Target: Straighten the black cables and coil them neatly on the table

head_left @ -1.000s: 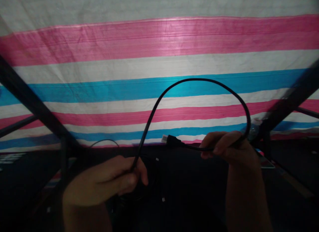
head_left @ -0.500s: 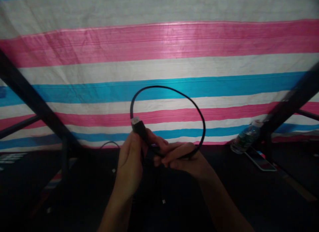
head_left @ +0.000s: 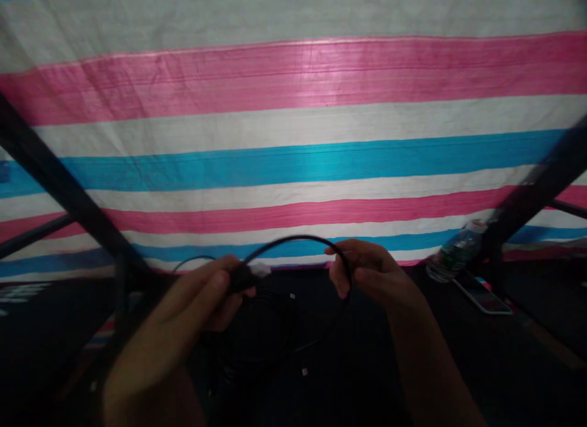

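Observation:
My left hand (head_left: 202, 301) pinches the black plug (head_left: 243, 276) of a cable between thumb and fingers; the plug's pale tip points right. From there the black cable (head_left: 298, 238) arches over to my right hand (head_left: 373, 274), whose curled fingers are loosely around it. Past those fingers the cable bends down and back left over the dark surface. Below and between the hands lies a dim coil of black cable (head_left: 293, 329), hard to make out. A small pale connector end (head_left: 305, 372) shows in front of it.
A clear plastic bottle (head_left: 454, 252) leans at the right, beside a phone (head_left: 483, 295) lying flat. Dark slanted bars (head_left: 55, 158) stand at both sides. A striped sheet (head_left: 302, 121) hangs behind the dark surface (head_left: 358, 378). A keyboard-like object (head_left: 22, 292) sits far left.
My hands have moved apart, the left one down and left with the plug, the right one slightly right. The cable loop has dropped lower, and the plug has turned from pointing up to pointing right.

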`<state>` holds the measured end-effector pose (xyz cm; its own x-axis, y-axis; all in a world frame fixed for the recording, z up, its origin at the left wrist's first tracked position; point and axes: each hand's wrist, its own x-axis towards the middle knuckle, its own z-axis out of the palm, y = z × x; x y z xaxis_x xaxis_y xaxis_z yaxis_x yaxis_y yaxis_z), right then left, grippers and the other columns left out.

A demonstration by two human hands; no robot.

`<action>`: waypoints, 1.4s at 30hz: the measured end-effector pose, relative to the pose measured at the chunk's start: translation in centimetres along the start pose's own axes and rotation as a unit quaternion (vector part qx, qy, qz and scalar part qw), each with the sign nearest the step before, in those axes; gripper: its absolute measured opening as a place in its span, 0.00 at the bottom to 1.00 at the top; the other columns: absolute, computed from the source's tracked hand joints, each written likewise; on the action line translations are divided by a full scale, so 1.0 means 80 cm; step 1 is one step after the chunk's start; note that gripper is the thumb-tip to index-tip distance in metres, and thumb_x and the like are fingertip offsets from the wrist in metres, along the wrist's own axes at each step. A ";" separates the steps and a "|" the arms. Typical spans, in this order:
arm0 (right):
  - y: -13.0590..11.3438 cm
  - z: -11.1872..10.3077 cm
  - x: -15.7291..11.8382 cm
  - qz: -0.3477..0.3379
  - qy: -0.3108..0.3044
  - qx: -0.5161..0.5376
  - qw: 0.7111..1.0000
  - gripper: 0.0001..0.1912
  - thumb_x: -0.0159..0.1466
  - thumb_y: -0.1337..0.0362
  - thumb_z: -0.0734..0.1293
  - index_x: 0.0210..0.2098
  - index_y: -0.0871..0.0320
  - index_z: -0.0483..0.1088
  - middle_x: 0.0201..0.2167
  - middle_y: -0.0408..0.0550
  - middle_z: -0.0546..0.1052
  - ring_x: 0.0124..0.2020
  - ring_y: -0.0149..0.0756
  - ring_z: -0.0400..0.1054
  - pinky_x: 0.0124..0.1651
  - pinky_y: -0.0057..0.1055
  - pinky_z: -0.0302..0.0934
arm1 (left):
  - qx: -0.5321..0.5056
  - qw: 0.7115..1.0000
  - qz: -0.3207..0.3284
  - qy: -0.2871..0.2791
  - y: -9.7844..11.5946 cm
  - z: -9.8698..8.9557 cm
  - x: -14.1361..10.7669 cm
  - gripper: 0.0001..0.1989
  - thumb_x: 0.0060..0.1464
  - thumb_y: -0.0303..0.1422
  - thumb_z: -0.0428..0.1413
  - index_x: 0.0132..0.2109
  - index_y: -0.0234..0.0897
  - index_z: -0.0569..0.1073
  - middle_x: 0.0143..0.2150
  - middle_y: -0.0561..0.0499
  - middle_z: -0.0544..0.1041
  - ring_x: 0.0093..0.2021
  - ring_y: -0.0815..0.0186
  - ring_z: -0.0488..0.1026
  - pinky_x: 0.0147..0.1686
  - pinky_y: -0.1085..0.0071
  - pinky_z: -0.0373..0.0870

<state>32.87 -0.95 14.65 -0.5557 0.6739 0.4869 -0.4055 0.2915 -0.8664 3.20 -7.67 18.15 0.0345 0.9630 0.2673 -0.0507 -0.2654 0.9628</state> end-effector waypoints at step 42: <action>-0.026 0.064 -0.006 0.035 -0.008 -0.425 0.905 0.11 0.66 0.66 0.70 0.48 0.54 0.80 0.36 0.47 0.78 0.36 0.33 0.72 0.39 0.27 0.63 | 0.305 0.897 -0.019 -0.319 0.002 0.049 0.025 0.13 0.60 0.42 0.57 0.38 0.39 0.80 0.30 0.53 0.79 0.28 0.66 0.72 0.24 0.76 0.60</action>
<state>30.25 -5.32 16.79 -0.5723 0.7020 0.4238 0.3307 0.6705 -0.6641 7.19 -5.99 18.96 0.5991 0.8005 0.0137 0.5120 -0.3962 0.7621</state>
